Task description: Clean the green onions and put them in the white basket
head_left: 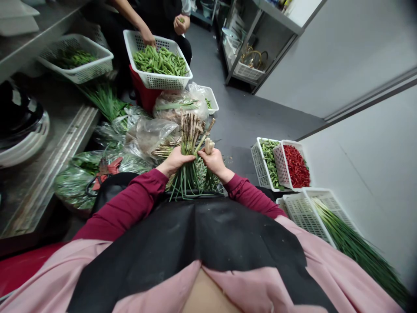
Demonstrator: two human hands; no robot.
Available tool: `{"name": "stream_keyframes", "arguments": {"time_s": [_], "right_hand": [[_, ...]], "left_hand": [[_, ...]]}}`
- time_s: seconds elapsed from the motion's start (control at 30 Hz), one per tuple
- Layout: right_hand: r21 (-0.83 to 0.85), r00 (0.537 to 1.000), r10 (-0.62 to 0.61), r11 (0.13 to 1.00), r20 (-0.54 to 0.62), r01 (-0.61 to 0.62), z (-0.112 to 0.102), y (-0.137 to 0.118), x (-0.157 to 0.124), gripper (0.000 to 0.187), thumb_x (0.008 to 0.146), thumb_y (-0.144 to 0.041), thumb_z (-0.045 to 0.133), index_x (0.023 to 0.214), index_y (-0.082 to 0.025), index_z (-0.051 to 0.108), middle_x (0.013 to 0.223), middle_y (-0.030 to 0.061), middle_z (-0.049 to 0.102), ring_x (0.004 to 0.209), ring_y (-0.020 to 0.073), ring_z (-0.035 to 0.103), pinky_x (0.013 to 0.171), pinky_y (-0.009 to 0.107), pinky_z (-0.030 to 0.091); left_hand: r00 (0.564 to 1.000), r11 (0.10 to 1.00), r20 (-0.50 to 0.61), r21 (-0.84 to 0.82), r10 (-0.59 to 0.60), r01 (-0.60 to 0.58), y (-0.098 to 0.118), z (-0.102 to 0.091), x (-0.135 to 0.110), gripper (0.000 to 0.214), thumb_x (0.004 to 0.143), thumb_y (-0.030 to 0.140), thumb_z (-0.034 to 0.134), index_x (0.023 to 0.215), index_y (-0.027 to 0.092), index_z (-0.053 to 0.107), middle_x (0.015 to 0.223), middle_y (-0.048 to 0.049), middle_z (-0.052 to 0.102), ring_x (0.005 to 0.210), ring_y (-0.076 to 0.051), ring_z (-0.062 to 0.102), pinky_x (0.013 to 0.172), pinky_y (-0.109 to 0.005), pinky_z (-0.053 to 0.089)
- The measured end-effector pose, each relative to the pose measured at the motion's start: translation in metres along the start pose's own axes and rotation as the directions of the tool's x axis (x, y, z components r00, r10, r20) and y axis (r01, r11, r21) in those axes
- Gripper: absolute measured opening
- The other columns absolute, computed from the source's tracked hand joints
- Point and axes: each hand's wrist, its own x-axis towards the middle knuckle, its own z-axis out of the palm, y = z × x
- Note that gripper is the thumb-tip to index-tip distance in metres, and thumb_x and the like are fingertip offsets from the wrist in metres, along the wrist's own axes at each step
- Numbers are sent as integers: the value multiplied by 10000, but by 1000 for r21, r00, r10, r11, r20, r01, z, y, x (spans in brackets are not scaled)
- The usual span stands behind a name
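Note:
My left hand (176, 162) is closed around a thick bunch of chives (190, 128). Their brown, dirty root ends point up and away from me, while the green leaves hang down over my lap. Close beside it, my right hand (215, 163) grips a few chives with clean white ends (209, 145). Its thumb and index finger pinch the lower part of one brownish stalk at the edge of the bunch. More loose chives (163, 150) lie beneath and behind my hands, partly hidden by them.
Ahead, a co-worker's hand (148, 38) reaches into a basket of green pods (159, 82). Plastic bags of greens (74, 178) and red-handled scissors (106, 171) are at left. On the right stand baskets of red chillies (296, 167) and trimmed chives (355, 243). A metal shelf (48, 174) borders the left.

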Motion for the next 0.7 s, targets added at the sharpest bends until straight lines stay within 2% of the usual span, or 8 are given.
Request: {"name": "stream_keyframes", "arguments": {"time_s": [0.13, 0.27, 0.5, 0.6, 0.7], "right_hand": [[-3, 998, 41, 999, 48, -41, -6, -1, -1, 249, 742, -404, 665, 711, -166, 601, 495, -47, 485, 486, 103, 443, 493, 237, 380], [58, 987, 96, 993, 126, -104, -1, -2, -4, 317, 709, -455, 710, 779, -160, 618, 472, -53, 476, 436, 102, 423, 450, 243, 365], [-31, 995, 54, 998, 90, -51, -7, 1, 1, 269, 723, -410, 697, 688, -163, 597, 479, -47, 474, 482, 107, 457, 498, 245, 399], [27, 989, 100, 994, 107, -104, -11, -2, 0, 282, 725, -424, 697, 740, -156, 608, 458, -56, 458, 427, 99, 425, 446, 240, 362], [82, 978, 116, 988, 171, -131, -7, -4, -2, 300, 705, -424, 724, 782, -157, 611, 452, -58, 461, 403, 96, 413, 417, 235, 335]], "left_hand": [[1000, 1000, -19, -9, -13, 13, 1, -4, 0, 490, 471, 297, 848, 898, 98, 713, 886, -98, 743, 834, -256, 669, 848, -396, 497], [1000, 1000, 10, -24, 2, -2, 1, -2, 0, 486, 464, 285, 842, 893, 92, 719, 879, -106, 744, 853, -270, 673, 871, -408, 492], [1000, 1000, -10, -2, 5, -5, 2, -4, 1, 470, 477, 248, 833, 910, 98, 725, 893, -97, 746, 843, -253, 675, 868, -393, 499], [1000, 1000, 5, -1, -11, 11, 0, -6, 1, 469, 496, 253, 830, 925, 97, 724, 899, -96, 744, 822, -245, 676, 839, -387, 509], [1000, 1000, 13, -7, 11, -11, -1, -6, 2, 475, 492, 259, 838, 919, 86, 722, 902, -112, 744, 847, -261, 679, 857, -400, 503]]}}
